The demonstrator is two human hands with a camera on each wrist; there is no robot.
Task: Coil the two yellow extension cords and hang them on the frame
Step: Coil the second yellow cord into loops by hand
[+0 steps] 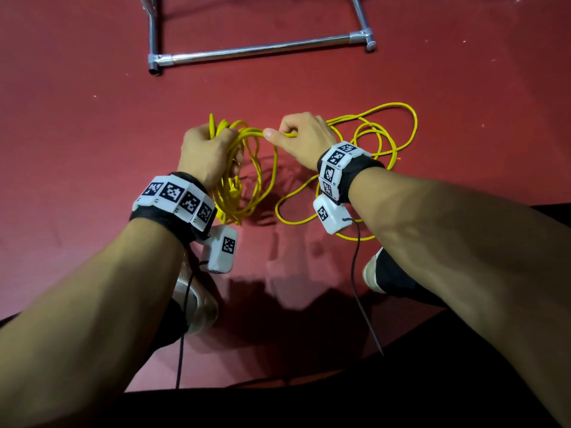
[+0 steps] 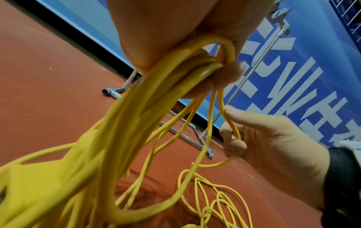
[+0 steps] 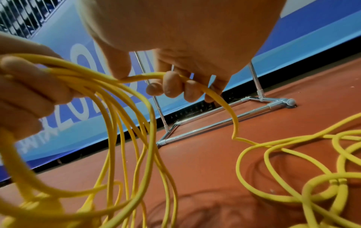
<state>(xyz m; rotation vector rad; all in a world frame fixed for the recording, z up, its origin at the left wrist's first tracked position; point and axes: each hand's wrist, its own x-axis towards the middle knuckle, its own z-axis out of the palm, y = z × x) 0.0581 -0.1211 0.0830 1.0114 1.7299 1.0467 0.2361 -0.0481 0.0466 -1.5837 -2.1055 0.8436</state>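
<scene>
The left hand (image 1: 205, 152) is gripping a bundle of hanging loops (image 1: 247, 177) of yellow cord, while the right hand (image 1: 301, 140) is pinching the next stretch beside it. The loose cord (image 1: 398, 134) is lying on the red floor (image 1: 92, 134), short of the metal frame (image 1: 259, 50). It looks light and floppy, likely to tangle, best held at the loop tops.

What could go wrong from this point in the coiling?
The loose cord on the floor lies in overlapping loops, so it may snag or knot as the right hand feeds it. The left hand grips many loops; some could slip. The frame holds nothing yet.
</scene>
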